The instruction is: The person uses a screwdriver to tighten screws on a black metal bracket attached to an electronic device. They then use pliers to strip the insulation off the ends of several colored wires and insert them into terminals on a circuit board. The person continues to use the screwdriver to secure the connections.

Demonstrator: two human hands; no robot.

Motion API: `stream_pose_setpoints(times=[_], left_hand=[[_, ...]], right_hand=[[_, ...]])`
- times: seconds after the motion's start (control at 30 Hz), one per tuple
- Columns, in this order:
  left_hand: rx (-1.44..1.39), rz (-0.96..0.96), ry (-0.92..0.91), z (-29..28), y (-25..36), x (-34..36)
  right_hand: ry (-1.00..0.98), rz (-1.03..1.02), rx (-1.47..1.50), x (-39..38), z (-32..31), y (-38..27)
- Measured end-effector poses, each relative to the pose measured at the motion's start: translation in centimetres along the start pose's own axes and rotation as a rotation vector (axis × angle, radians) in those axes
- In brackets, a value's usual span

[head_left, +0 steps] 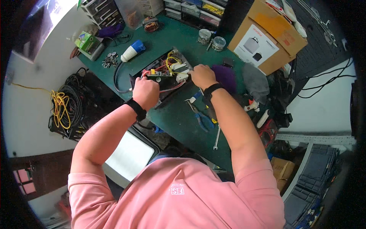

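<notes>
A black open-topped metal housing lies at a slant on the green workbench, with wires and parts inside. Across it stretches a green circuit board with yellow and white components. Yellow wires loop above the board, and red wires run along its left end. My left hand is closed, its fingertips pinching at the board's left end beside the red wires. My right hand closes on the housing's right end, next to a white part. The undersides of the fingers on both hands are hidden.
Blue-handled pliers and a wrench lie near my right forearm. A blue-and-white plug, loose screws, two jars and a purple cloth surround the housing. A cardboard box stands far right; coiled cables are left.
</notes>
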State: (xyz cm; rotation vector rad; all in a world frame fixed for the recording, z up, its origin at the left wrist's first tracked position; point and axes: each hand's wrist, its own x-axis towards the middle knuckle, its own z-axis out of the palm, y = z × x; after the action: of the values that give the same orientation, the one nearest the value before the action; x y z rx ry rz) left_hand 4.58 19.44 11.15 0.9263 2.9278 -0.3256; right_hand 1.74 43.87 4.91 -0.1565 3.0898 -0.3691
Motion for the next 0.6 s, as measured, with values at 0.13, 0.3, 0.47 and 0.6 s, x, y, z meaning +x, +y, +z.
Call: stream_pose_setpoints(times=[0.13, 0.3, 0.47, 0.6], left_hand=[[-0.01, -0.02, 0.006, 0.9, 0.2, -0.2], [-0.032, -0.017, -0.009, 0.4, -0.2, -0.6], [-0.016, -0.028, 0.05, 0.8, -1.4, -1.0], [-0.095, -0.009, 0.154, 1.0, -2.3, -1.8]], right_hand=[[0.057, -0.043, -0.018, 0.2, -2.7, -1.5], [0.16, -0.177, -0.106, 1.7, -4.9, -2.0], [0.184, -0.286, -0.187, 2.5, -8.8, -4.0], [0.237, -0.471, -0.306, 3.6, -12.8, -7.6]])
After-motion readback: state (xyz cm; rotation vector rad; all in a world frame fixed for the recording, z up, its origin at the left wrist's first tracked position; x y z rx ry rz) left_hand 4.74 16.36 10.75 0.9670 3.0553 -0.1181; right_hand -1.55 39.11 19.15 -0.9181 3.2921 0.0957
